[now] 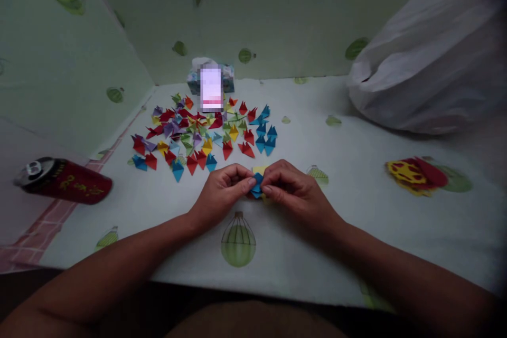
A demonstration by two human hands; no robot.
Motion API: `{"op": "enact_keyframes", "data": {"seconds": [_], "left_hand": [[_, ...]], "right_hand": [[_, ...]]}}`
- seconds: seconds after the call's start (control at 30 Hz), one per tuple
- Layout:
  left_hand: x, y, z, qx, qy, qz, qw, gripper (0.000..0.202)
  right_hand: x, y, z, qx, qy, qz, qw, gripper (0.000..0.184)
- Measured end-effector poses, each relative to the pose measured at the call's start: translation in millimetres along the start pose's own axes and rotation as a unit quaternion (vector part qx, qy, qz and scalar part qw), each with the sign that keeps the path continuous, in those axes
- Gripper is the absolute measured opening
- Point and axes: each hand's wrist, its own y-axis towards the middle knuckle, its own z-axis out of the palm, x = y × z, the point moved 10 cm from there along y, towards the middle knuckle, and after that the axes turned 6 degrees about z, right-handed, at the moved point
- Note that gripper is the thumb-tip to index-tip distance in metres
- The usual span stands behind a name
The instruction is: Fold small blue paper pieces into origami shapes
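Between my two hands is a small piece of folded blue paper, held just above the table. My left hand pinches its left side between thumb and fingers. On the opposite side, my right hand has its fingers closed at the paper's right edge. Part of the fold is hidden by my fingertips. Yellow paper shows behind and below the blue piece. Beyond my hands lie many folded paper cranes in red, blue, yellow, green and purple, with several blue ones grouped at the right.
A tissue box stands at the back behind a lit phone. On the left is a dark red can. A white plastic bag fills the back right. Red and yellow cut-out pieces lie at the right.
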Motion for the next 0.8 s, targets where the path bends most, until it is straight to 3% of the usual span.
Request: {"op": "enact_keyframes", "data": {"seconds": [0.27,0.5,0.8], "left_hand": [[3.9,-0.3,0.3,-0.002,-0.005,-0.017,1.0,0.019],[11.2,-1.8,8.4,0.036,0.002,-0.053,0.998,0.015],[14.8,-3.2,10.7,0.028,-0.017,-0.075,0.997,0.015]], "right_hand": [[-19.2,-1.0,-0.1,-0.015,0.115,0.084,0.99,0.012],[-11.6,0.7,-4.0,-0.024,0.018,0.054,0.998,0.008],[-2.4,-1.7,-2.6,-0.036,-0.045,0.014,0.998,0.006]]}}
